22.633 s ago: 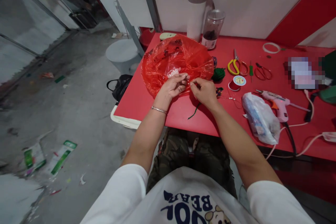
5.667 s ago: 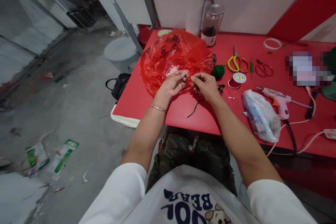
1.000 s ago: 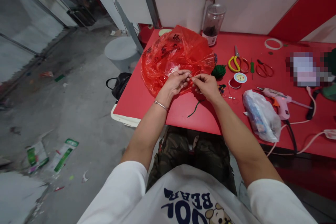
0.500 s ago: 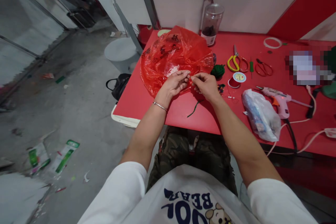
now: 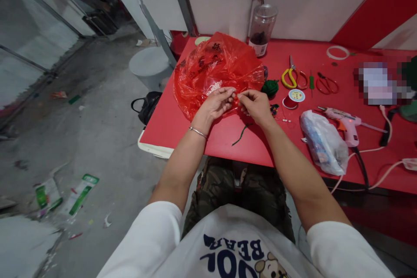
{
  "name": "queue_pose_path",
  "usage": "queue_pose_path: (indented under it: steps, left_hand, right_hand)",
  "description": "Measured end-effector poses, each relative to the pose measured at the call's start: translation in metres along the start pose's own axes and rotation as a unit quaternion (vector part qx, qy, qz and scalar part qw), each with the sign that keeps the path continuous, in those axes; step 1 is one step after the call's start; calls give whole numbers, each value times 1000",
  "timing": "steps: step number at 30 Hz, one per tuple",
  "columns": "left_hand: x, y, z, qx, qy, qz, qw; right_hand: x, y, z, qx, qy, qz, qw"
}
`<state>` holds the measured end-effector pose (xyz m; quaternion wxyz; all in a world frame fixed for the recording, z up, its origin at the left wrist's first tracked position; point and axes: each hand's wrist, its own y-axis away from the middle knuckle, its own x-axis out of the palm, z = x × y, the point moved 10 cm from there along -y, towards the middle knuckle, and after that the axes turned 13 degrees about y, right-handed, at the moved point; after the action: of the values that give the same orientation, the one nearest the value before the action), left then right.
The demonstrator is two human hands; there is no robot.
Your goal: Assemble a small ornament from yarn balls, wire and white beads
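Note:
My left hand (image 5: 219,103) is over the front of a red plastic bag (image 5: 224,61), its thumb and forefinger pinched together and the other fingers curled. Close beside it, my right hand (image 5: 256,105) pinches too, with the fingertips nearly meeting the left ones. Whatever lies between the fingertips is too small to make out. Small white beads (image 5: 214,87) rest in the bag just behind my left hand. To the right of my right hand are a spool of red thread (image 5: 290,102), a few pale beads on a strand (image 5: 286,120) and a dark green yarn ball (image 5: 270,88).
On the red table (image 5: 172,126) are yellow-handled pliers (image 5: 289,78), red-handled cutters (image 5: 326,84), a green-handled tool (image 5: 312,82), a pink glue gun (image 5: 347,124) with cords and a white plastic bag (image 5: 324,143). A clear jar (image 5: 263,28) stands behind. Green yarn (image 5: 241,134) lies in front.

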<state>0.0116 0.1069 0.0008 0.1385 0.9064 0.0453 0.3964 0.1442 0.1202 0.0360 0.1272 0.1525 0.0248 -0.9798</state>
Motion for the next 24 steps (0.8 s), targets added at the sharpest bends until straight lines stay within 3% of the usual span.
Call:
queue_pose_path:
  steps: [16, 24]
  left_hand:
    - [2, 0, 1, 3, -33, 8, 999]
    - [-1, 4, -5, 42, -101, -38, 993]
  right_hand:
    - [1, 1, 2, -3, -7, 3, 1000]
    - [1, -1, 0, -22, 28, -1, 999]
